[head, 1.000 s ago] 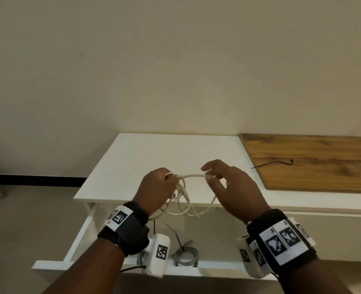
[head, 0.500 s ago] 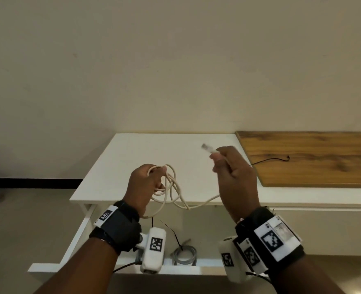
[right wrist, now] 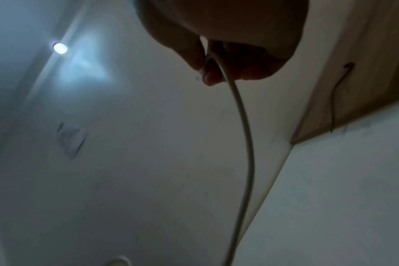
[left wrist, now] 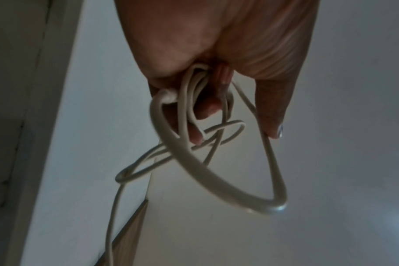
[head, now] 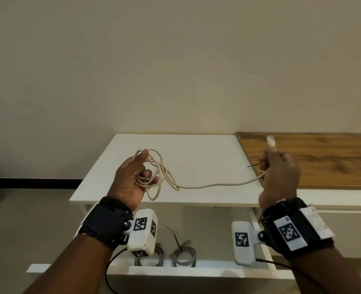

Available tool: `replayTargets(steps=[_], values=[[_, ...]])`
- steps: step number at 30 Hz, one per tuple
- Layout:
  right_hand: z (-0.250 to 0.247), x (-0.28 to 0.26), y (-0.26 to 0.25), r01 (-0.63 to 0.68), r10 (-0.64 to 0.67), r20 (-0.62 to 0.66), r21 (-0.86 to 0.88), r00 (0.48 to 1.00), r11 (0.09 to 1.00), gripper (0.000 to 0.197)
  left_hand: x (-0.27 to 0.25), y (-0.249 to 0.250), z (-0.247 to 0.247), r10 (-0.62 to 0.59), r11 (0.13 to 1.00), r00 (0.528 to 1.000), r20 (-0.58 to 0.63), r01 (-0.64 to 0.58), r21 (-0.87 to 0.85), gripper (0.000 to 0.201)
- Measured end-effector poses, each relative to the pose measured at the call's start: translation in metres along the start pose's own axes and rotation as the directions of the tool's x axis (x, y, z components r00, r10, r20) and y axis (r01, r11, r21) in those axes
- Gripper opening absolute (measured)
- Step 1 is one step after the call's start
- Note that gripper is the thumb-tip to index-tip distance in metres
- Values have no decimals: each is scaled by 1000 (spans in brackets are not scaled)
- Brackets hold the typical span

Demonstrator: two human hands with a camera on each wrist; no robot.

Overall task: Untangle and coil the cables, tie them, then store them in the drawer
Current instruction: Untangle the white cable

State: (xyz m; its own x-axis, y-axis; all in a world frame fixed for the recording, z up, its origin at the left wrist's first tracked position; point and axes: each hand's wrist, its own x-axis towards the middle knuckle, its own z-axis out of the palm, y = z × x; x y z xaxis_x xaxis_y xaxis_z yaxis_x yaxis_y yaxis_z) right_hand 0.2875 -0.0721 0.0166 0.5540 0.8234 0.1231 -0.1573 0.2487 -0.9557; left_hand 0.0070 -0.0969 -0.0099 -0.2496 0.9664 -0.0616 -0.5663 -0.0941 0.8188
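My left hand (head: 136,177) holds several loose loops of a cream cable (head: 209,185) above the white table (head: 196,153), fingers curled through the loops (left wrist: 194,140). One strand runs rightward to my right hand (head: 279,175), which pinches the cable near its white plug (head: 270,141); the plug sticks up above the fingers. In the right wrist view the cable (right wrist: 244,126) hangs down from the curled fingers (right wrist: 214,72). Below the table the open drawer (head: 196,270) holds two grey coiled cables (head: 184,256), one with a black tie.
A wooden board (head: 315,160) lies on the right of the table, with a thin black wire tie (head: 255,165) at its left edge. Behind stands a plain wall; the floor is to the left.
My right hand has pulled the plug end away to the right and up, drawing a long strand out of the bundle. My left hand moved a little left, still holding the loops.
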Motion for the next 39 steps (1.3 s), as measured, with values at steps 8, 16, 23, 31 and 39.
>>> replayTargets(steps=[8, 16, 23, 31, 39], values=[[11, -17, 2, 216, -134, 384, -178, 914, 960, 13, 3, 10, -9, 18, 980, 999, -36, -25, -199, 38], [19, -40, -7, 182, -51, 612, -154, 790, 971, 10, 11, 18, -22, 100, 990, 992, -82, -108, -93, 63], [21, -52, 17, -63, 306, 666, -363, 680, 930, 10, 0, 22, -8, 89, 969, 995, -49, -98, -229, 54], [24, -50, 26, -20, 360, 567, -518, 740, 855, 24, -9, 21, 8, 73, 988, 997, 11, -70, -138, 43], [17, -42, 39, 522, 116, 635, -713, 764, 468, 37, -31, 13, 27, 353, 749, 851, 389, -506, 428, 41]])
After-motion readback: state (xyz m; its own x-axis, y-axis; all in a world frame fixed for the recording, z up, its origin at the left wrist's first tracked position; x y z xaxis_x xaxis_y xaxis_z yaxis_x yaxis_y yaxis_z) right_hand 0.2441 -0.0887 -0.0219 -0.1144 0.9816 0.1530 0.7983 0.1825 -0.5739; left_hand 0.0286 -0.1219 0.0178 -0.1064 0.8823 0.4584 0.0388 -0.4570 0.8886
